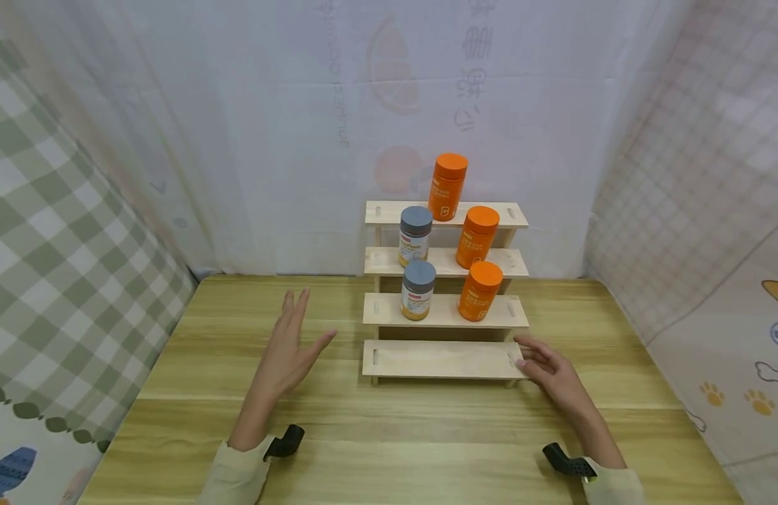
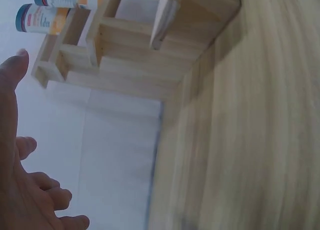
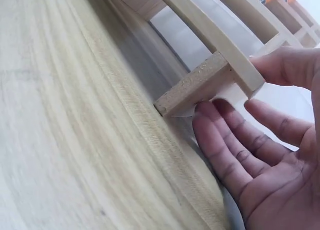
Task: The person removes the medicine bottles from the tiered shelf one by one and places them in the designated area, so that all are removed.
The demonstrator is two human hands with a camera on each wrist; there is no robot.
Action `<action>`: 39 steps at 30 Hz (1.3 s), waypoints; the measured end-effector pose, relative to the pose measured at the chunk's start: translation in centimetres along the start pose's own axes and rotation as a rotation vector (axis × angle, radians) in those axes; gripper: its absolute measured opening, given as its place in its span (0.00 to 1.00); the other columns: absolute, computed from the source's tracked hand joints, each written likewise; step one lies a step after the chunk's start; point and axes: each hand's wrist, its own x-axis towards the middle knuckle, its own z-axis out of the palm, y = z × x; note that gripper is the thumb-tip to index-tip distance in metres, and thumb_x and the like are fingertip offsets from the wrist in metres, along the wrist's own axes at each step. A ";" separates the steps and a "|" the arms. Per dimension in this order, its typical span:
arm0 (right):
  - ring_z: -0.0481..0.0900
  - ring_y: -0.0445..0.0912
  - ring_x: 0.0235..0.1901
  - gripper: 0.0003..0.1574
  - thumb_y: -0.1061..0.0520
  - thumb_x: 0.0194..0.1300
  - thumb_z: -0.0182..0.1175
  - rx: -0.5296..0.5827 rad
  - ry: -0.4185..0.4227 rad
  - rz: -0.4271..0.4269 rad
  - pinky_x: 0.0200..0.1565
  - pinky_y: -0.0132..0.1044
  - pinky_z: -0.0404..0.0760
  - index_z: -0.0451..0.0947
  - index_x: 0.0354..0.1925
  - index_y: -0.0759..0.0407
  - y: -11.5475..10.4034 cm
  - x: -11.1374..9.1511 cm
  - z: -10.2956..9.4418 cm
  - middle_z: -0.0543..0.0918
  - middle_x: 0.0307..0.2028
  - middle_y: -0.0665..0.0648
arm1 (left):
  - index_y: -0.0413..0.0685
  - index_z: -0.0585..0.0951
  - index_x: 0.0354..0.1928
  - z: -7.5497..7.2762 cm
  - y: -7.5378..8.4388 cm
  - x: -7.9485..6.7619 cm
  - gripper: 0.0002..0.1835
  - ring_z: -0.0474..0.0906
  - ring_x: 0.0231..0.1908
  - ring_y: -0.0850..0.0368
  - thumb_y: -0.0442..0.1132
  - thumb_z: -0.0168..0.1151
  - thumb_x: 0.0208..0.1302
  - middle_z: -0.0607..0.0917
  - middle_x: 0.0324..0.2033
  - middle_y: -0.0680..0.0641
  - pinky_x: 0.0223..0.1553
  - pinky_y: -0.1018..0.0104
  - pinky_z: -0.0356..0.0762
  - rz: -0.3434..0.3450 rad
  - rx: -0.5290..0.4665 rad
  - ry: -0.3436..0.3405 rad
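Pale wood forms the stepped rack (image 1: 447, 313), standing by the back edge of the bench (image 1: 426, 442). Steadying it seems the step in hand; light, level pressure should keep the upright jars (image 1: 478, 296) from toppling. Right hand (image 1: 555, 375) curls narrowly at its lowest right end; left hand (image 1: 290, 354) spreads wide, apart, toward the bench's left edge.

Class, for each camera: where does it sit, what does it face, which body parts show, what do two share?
Head: on the head, facing forward and down at the stepped shelf; left hand, right hand and pale sleeves show.
Left wrist: on that wrist, facing the shelf's left side across the tabletop; part of the left hand shows.
Right wrist: on that wrist, facing the lowest step's right end; much of the right hand shows.
Head and left wrist share the gray-lidded jars.
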 end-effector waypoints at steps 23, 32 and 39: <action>0.84 0.35 0.49 0.32 0.73 0.74 0.53 0.475 -0.119 -0.168 0.48 0.26 0.85 0.57 0.71 0.82 2.2 0.6 0.2 0.85 0.52 0.48 | 0.70 0.47 0.82 0.8 4.1 2.1 0.45 0.57 0.79 0.44 0.60 0.61 0.72 0.57 0.81 0.48 0.74 0.32 0.59 0.146 -0.231 0.062; 0.84 0.36 0.51 0.31 0.76 0.73 0.50 0.567 -0.155 -0.205 0.49 0.26 0.85 0.60 0.72 0.77 2.7 0.8 0.4 0.84 0.53 0.50 | 0.64 0.54 0.81 1.3 6.3 3.7 0.44 0.71 0.72 0.46 0.53 0.66 0.70 0.67 0.76 0.47 0.73 0.46 0.68 0.230 -0.373 0.097; 0.84 0.36 0.51 0.31 0.76 0.73 0.50 0.579 -0.151 -0.201 0.49 0.25 0.85 0.60 0.72 0.78 2.7 0.6 0.3 0.85 0.53 0.50 | 0.62 0.56 0.81 1.2 8.0 5.1 0.43 0.78 0.66 0.46 0.50 0.67 0.70 0.72 0.73 0.44 0.70 0.47 0.73 0.266 -0.377 0.124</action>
